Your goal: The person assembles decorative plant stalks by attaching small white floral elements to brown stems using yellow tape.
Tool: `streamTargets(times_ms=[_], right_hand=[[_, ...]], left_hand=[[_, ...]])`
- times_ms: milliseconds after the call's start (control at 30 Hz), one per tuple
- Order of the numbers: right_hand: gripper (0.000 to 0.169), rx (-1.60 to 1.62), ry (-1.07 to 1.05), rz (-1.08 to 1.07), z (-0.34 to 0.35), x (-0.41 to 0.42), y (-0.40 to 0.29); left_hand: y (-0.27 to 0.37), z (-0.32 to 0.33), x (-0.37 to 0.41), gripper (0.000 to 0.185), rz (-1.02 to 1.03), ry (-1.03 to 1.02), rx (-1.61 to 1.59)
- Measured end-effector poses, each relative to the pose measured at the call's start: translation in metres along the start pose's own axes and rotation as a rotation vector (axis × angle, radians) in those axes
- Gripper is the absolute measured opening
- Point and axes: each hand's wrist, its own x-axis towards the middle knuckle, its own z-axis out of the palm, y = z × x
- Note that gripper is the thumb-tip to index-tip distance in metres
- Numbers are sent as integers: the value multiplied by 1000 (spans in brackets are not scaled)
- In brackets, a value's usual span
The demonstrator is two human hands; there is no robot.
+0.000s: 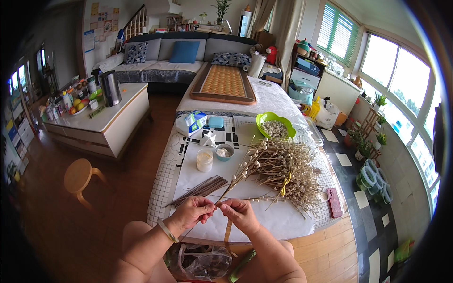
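Note:
My left hand (191, 213), with a pale bangle at the wrist, pinches a thin stem of a spray with small whitish buds (240, 173). The spray points up and away over the white paper. My right hand (241, 215) holds a brown tape strip (228, 231) against the stem close to the left fingertips; its tail hangs below the table edge. Just beyond my left hand lies a bundle of thin brown sticks (203, 189). To the right is a large heap of dried budded stems (279, 164), partly tied with a yellow ribbon (284, 185).
Farther back stand a jar of cream-coloured contents (204, 163), a small bowl (228, 158), a crumpled tissue (208, 139), a tissue pack (191, 123) and a green bowl of buds (291, 123). A phone (334, 203) lies at right. Below the table edge is a clear plastic bag (205, 261).

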Motion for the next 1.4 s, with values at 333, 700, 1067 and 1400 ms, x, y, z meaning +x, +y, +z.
streamTargets(times_ms=[333,700,1067,1400], right_hand=[[21,135,77,19,3,1,9],[14,27,176,-107,10,3,13],[12,130,-2,-136,5,3,9],[18,54,-29,-7,-7,1,5]], left_hand=[[0,16,0,11,196,161,349],[-4,23,0,12,269,180,479],[-8,5,-2,18,-112,-133,-160],[-5,7,-4,15,-3,-47,-28]])
